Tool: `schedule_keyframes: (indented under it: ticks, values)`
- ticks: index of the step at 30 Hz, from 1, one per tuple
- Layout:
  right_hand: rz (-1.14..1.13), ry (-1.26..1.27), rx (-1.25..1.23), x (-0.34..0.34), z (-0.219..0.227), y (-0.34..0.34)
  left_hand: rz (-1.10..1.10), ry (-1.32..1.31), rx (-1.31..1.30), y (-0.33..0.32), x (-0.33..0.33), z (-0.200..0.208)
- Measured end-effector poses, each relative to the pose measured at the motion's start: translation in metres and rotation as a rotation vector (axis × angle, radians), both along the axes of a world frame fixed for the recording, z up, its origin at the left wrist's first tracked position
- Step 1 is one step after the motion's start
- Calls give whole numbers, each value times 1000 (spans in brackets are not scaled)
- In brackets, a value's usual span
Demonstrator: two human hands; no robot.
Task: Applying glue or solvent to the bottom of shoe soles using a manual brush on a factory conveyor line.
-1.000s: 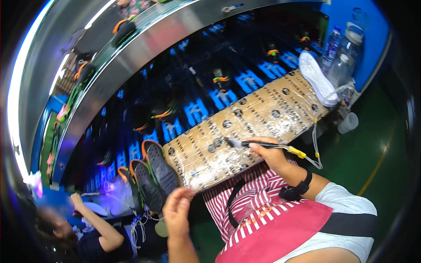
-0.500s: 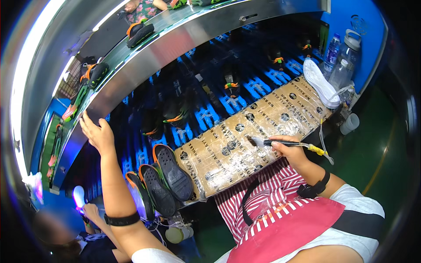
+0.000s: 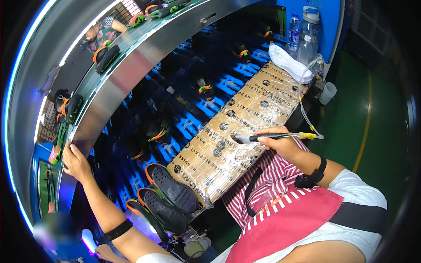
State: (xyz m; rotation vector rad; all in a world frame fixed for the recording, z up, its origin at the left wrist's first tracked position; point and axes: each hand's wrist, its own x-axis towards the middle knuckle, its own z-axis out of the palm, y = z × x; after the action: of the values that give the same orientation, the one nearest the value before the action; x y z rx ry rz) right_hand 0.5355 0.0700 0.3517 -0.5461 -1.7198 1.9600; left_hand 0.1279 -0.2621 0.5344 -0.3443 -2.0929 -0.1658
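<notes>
My left hand (image 3: pixel 76 163) reaches out to the far left, against the metal edge of the raised rail (image 3: pixel 98 107), with its fingers apart and nothing seen in them. Close beyond it, a green and orange shoe part (image 3: pixel 58 142) lies on the belt (image 3: pixel 81 125). My right hand (image 3: pixel 280 143) grips a brush (image 3: pixel 263 137) by its black handle. Yellow tape and a clear tube join the handle's rear end. The dark bristles hover over or touch the wrapped cardboard (image 3: pixel 206 153); I cannot tell which.
Several dark perforated shoe soles (image 3: pixel 175 188) lean by the cardboard's left end. A white sole (image 3: pixel 290 64), bottles (image 3: pixel 293 33) and a cup (image 3: pixel 327 93) are at the right. Blue racks (image 3: pixel 188 125) holding shoes lie beyond. Another person (image 3: pixel 101 35) stands across the belt; someone's hand (image 3: pixel 107 253) shows lower left.
The view has swung to the right. My left hand has moved outward and lower along the rail, nearer the shoe part. My right hand still grips the brush above the cardboard.
</notes>
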Motion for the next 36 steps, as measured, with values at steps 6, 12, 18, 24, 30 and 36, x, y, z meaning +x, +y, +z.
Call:
schedule_keyframes:
  ticks: [6,12,18,24,30,36]
  values:
    - [3,-26,-22,-2,-8,-7,-40,-40,36,5,7,1]
    - [45,-70,-74,-12,-17,-1,-57,-63,43,-2,-1,-1]
    - [93,-87,-97,-22,-14,5,-108,16,-32,1,-5,10]
    - [50,-114,-119,-26,-16,13,-57,-232,-55,-26,-53,36]
    - [-35,-85,-69,-23,-10,18,232,-462,-24,-78,-131,66]
    - [-163,-111,-19,-26,-6,6,561,-494,135,-103,-147,73]
